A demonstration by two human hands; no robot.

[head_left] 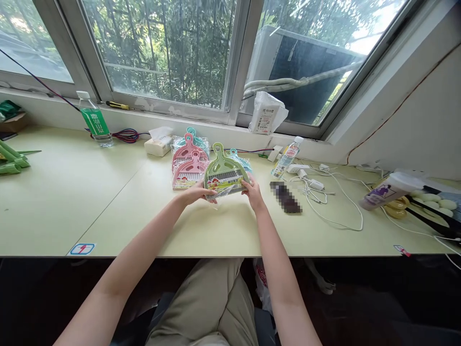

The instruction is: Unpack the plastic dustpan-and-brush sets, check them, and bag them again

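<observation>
Between my two hands I hold a green mini dustpan and brush set (224,168), wrapped in clear plastic with a printed label across it. My left hand (198,193) grips its lower left edge, and my right hand (253,192) grips its lower right edge. Just behind and to the left lie wrapped pink dustpan sets (190,170), with a teal dustpan set (191,132) partly covered at the back. Another teal one (235,154) shows behind the green set, mostly hidden by it.
A tissue pack (159,142) and a green-labelled bottle (95,120) stand at the back left. To the right are another bottle (287,157), a blurred dark object (286,197), white cables (342,223) and a tilted drink cup (391,190). The desk's front edge (216,256) runs before my lap.
</observation>
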